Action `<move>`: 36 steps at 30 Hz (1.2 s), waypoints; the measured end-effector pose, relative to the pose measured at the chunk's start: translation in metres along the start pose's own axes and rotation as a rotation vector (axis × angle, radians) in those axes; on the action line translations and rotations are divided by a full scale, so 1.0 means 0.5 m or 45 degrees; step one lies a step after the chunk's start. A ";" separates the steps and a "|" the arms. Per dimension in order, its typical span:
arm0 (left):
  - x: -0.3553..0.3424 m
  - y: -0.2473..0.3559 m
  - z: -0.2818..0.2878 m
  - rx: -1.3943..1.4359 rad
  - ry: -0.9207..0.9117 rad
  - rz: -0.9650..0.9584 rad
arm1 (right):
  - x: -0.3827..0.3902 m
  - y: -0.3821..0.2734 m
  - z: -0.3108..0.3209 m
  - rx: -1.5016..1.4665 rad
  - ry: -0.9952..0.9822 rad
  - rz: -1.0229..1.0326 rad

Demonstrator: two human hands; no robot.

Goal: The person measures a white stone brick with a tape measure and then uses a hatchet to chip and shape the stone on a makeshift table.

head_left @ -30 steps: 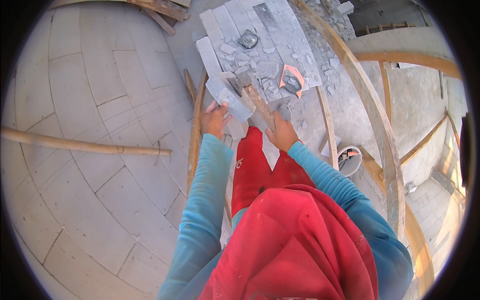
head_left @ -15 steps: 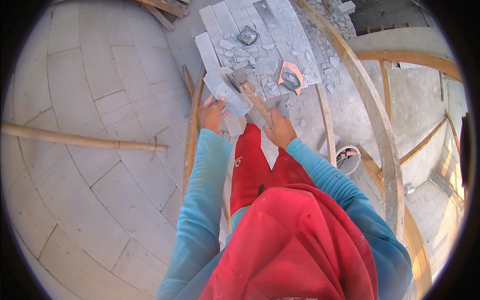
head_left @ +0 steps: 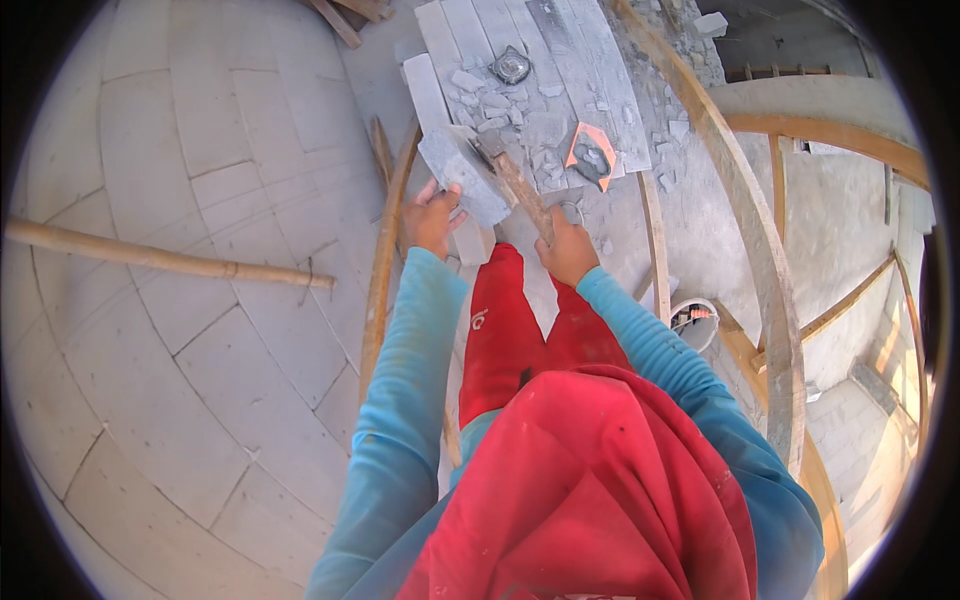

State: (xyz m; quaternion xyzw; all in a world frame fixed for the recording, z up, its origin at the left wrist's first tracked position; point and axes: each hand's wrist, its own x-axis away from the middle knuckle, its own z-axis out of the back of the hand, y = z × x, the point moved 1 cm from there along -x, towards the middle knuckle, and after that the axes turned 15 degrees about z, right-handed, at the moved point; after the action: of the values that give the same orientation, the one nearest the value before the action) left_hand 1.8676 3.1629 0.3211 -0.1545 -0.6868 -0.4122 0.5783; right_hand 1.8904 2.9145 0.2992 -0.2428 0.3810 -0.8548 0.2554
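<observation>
My left hand (head_left: 433, 218) steadies a grey masonry block (head_left: 463, 180) by its near left edge, fingers curled against it. The block sits tilted at the near left corner of a plank work surface (head_left: 545, 20). In my right hand (head_left: 570, 248) is a hatchet (head_left: 525, 195), gripped by its rough wooden handle. Its dark metal head is at the block's right side; whether it touches cannot be made out. Broken grey chips (head_left: 492, 108) lie beyond the block. A handle in orange and black (head_left: 592, 157), like a handsaw's, lies right of them.
A dark round tool, perhaps a tape measure (head_left: 510, 66), rests on the planks. Curved-looking timber rails (head_left: 745, 190) run along the right, with a white bucket (head_left: 695, 322) beside them. On the left, a wooden pole (head_left: 170, 260) crosses a pale block wall (head_left: 215, 400).
The surroundings have shifted slightly in view. The fingers of my left hand look a little more spread on the block. The hatchet stays at the block's right side.
</observation>
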 end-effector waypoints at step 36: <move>0.016 -0.014 0.005 0.037 0.053 -0.045 | -0.019 -0.087 0.068 -0.442 0.346 0.032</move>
State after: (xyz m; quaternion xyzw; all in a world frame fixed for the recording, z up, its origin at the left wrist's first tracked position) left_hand 1.8589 3.1586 0.3259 -0.1254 -0.6832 -0.4155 0.5873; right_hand 1.9074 2.9275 0.3510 -0.1609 0.5563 -0.7980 0.1668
